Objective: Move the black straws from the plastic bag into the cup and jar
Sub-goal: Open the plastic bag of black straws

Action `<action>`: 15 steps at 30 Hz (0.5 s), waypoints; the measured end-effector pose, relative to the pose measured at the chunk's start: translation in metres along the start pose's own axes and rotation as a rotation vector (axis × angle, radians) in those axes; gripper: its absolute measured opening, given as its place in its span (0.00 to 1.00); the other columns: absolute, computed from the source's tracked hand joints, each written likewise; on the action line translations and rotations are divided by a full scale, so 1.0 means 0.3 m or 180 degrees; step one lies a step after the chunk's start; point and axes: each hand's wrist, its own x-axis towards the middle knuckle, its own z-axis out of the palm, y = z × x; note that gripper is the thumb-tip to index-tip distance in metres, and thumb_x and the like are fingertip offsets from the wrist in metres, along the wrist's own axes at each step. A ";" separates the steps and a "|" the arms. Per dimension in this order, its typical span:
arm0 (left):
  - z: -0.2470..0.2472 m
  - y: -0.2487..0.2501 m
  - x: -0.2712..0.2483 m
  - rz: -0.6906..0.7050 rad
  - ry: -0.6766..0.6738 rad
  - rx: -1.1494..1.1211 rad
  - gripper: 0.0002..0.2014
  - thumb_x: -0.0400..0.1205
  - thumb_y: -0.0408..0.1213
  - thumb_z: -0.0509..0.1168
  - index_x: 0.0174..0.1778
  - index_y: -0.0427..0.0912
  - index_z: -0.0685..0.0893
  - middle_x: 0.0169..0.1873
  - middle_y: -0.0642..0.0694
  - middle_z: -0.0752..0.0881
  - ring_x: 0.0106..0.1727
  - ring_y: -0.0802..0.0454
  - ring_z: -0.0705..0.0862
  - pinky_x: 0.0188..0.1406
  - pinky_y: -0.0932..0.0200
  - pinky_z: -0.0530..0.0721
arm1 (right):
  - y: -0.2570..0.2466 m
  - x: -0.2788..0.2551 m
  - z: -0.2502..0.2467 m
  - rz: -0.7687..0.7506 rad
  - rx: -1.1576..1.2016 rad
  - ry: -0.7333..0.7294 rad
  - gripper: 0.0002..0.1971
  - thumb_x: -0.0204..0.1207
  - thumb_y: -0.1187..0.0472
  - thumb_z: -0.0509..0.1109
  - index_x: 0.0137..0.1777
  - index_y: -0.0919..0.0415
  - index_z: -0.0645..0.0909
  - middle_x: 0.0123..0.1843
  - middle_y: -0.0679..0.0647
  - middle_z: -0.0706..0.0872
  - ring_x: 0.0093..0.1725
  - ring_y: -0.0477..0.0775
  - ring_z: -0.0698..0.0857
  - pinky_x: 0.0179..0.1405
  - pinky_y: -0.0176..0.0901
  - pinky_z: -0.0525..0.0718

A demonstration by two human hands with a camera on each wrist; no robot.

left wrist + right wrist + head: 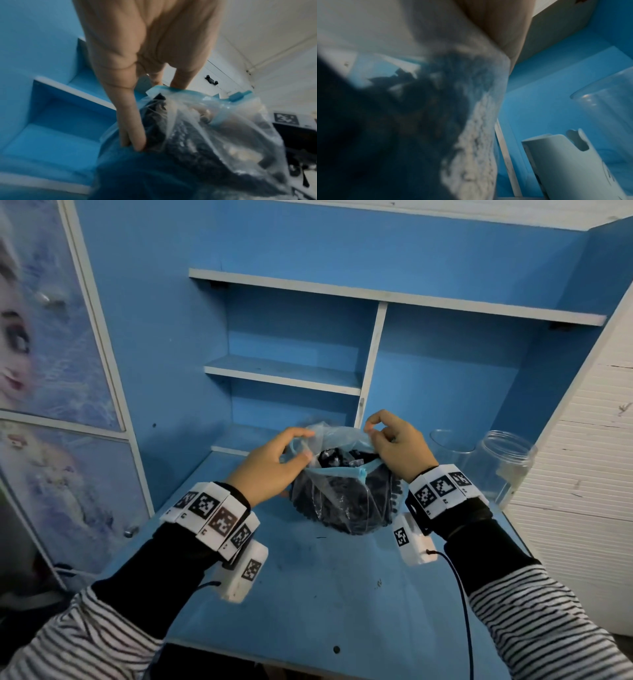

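Note:
A clear plastic bag [342, 501] with a blue zip rim stands on the blue desk [325, 594], packed with black straws [346, 460]. My left hand [274, 463] pinches the rim on the bag's left side, and my right hand [394, 443] pinches the rim on its right side; the mouth is spread between them. In the left wrist view the bag [214, 135] fills the lower right, my fingers [132, 135] lying along its side. The right wrist view shows the blurred bag [419, 108] up close. A clear cup [448, 450] and a clear jar [503, 463] stand to the right.
Blue shelves [284, 374] rise behind the bag. A white wall panel [582, 474] closes the right side, close to the jar. A picture-covered cabinet door [51, 371] stands at the left. A cable [462, 604] trails from my right wrist across the desk's front.

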 end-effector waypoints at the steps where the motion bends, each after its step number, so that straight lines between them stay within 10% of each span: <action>1: 0.003 -0.002 0.002 0.0000 0.0105 -0.0037 0.14 0.85 0.48 0.61 0.66 0.66 0.76 0.62 0.51 0.80 0.51 0.51 0.78 0.41 0.65 0.78 | -0.007 -0.005 -0.005 0.0015 0.0036 -0.0009 0.07 0.83 0.62 0.61 0.48 0.51 0.80 0.26 0.50 0.73 0.24 0.42 0.69 0.28 0.34 0.70; 6: 0.006 -0.019 0.042 -0.0097 0.0406 -0.0225 0.15 0.85 0.45 0.62 0.67 0.64 0.77 0.50 0.53 0.79 0.39 0.55 0.79 0.50 0.41 0.88 | -0.026 -0.060 -0.052 0.0012 -0.0308 0.0219 0.14 0.82 0.46 0.63 0.65 0.40 0.81 0.61 0.55 0.79 0.65 0.55 0.73 0.65 0.39 0.65; 8: 0.007 -0.025 0.064 -0.0118 0.0519 -0.0277 0.15 0.85 0.45 0.62 0.67 0.62 0.77 0.42 0.54 0.77 0.42 0.44 0.84 0.50 0.41 0.88 | -0.037 -0.090 -0.053 0.0051 -0.0552 0.0454 0.18 0.80 0.40 0.60 0.67 0.35 0.79 0.60 0.56 0.73 0.63 0.56 0.69 0.68 0.43 0.63; 12: 0.018 -0.048 0.097 -0.0060 0.0796 0.0004 0.15 0.86 0.44 0.61 0.68 0.60 0.76 0.40 0.42 0.80 0.26 0.55 0.72 0.27 0.64 0.74 | -0.044 -0.132 -0.043 0.0273 -0.0622 0.0095 0.27 0.76 0.29 0.43 0.69 0.31 0.73 0.49 0.57 0.80 0.57 0.57 0.76 0.65 0.59 0.75; 15: 0.036 -0.057 0.091 -0.0104 0.0975 -0.0154 0.14 0.85 0.45 0.62 0.65 0.61 0.75 0.39 0.38 0.78 0.24 0.54 0.72 0.22 0.66 0.69 | -0.066 -0.153 -0.021 0.0480 -0.0024 -0.0540 0.23 0.84 0.37 0.43 0.75 0.38 0.66 0.64 0.56 0.83 0.63 0.61 0.81 0.63 0.52 0.79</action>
